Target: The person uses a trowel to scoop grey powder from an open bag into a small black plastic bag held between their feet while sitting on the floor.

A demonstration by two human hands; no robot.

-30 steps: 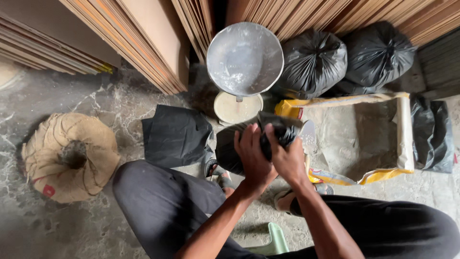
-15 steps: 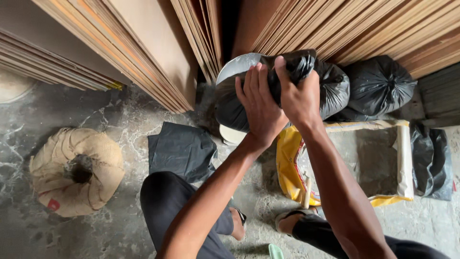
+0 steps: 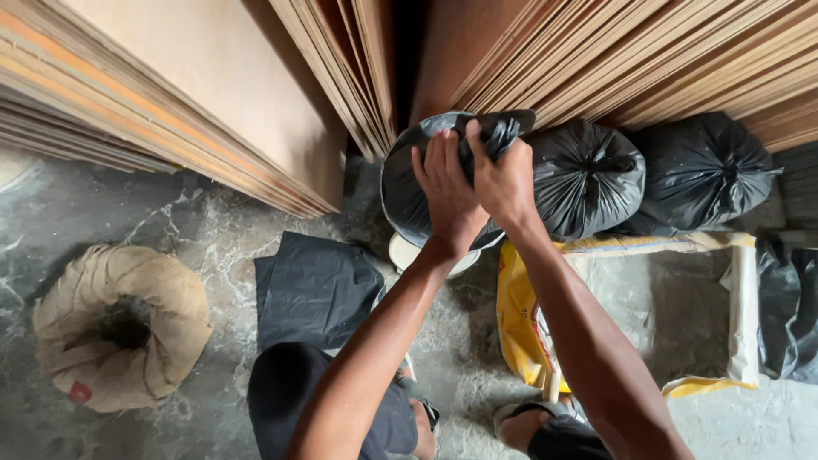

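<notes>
A filled black plastic bag stands in front of the plywood stacks, over a white scale base whose metal pan is hidden beneath it. My left hand and my right hand are side by side, both closed on the bunched neck of this bag at its top. My forearms reach up from the lower middle of the view. My knee in dark trousers is below.
Two tied black bags sit to the right against leaning plywood sheets. A flat pile of empty black bags lies left of the scale. An open yellow-and-white sack lies right, a burlap ring far left.
Both hands have carried the black bag from near my lap up and away onto the scale. The metal pan, seen bare before, is now covered by the bag.
</notes>
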